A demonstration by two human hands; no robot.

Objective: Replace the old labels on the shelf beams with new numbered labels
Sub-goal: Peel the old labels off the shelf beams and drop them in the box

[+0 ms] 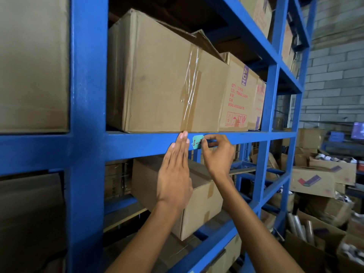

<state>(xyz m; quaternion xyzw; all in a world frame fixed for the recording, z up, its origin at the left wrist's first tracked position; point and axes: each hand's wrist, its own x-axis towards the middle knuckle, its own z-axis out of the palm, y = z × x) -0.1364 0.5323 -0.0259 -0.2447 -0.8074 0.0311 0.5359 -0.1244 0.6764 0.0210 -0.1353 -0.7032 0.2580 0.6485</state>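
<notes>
My left hand (173, 170) lies flat, fingers straight, on the blue shelf beam (137, 143), just left of the teal label (197, 142) stuck midway along it. My right hand (217, 152) pinches the label's right edge. I can't tell whether I'm peeling it or sticking it, so next comes a steady pull or a firm press. A taped carton (167, 75) sits above, with open boxes (319, 180) and a block wall (334, 71) to the right.

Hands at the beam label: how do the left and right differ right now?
Pose: the left hand has straight fingers held together; the right hand has curled ones. Contact: the left hand lies flat against the blue beam just left of the teal label, holding nothing; the right hand pinches the label's right edge. Shared: both are at the same beam, one on each side of the label.
</notes>
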